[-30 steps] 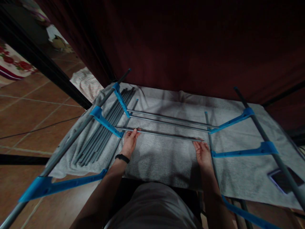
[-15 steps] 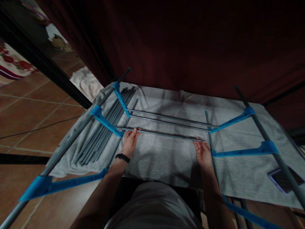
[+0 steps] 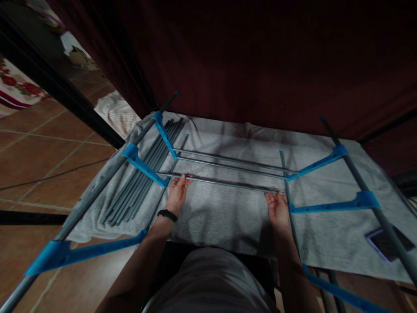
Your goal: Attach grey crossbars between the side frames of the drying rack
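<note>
- We find both hands on one thin grey rod, held just above the grey cloth.
- The left hand has its fingers curled round the rod's left end. That end meets the tip of the left blue bracket.
- The right hand pinches the rod's right end in its fingertips, palm down. The light is dim, but the hold looks closed.
- The rod's long axis runs left to right, with the right end slightly nearer.
- The right blue bracket begins just right of the right hand, apart from the rod's end. The right hand is the nearer one to it.
- Two fitted rods lie parallel on the far side.
- Spare rods lie bundled at far left.
</note>
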A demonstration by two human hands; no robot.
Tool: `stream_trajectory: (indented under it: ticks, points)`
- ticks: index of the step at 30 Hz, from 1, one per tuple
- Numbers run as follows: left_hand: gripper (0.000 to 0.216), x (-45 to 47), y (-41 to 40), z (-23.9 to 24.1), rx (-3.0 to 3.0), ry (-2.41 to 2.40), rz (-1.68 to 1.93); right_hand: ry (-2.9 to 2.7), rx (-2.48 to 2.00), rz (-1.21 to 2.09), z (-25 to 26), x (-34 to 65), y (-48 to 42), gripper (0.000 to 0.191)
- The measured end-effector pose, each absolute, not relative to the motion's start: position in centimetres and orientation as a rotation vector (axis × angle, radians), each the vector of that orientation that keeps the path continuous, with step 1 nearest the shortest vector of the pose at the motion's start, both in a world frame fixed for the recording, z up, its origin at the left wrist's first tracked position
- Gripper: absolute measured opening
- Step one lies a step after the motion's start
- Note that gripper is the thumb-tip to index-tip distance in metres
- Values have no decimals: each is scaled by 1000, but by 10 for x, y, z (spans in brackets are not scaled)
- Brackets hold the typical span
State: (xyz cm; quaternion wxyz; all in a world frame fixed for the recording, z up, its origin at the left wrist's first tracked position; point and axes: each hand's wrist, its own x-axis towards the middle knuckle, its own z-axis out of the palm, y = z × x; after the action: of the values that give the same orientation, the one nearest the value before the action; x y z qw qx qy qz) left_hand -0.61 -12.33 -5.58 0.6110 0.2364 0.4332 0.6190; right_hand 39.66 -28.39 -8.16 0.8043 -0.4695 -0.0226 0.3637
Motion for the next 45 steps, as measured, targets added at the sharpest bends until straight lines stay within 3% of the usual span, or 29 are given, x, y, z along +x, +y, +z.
stream_trajectory:
  ticks: [10, 22, 45]
  points:
    - [41, -4, -124, -52, 515, 1012, 1417, -120, -1002, 789, -79, 396, -286, 13]
    - [36, -3, -124, -50, 516, 1041, 1399, -161, -1004, 812, -82, 398, -287, 20]
    - [52, -8, -121, -51, 444, 1008, 1432, -66, -958, 776, -81, 398, -285, 23]
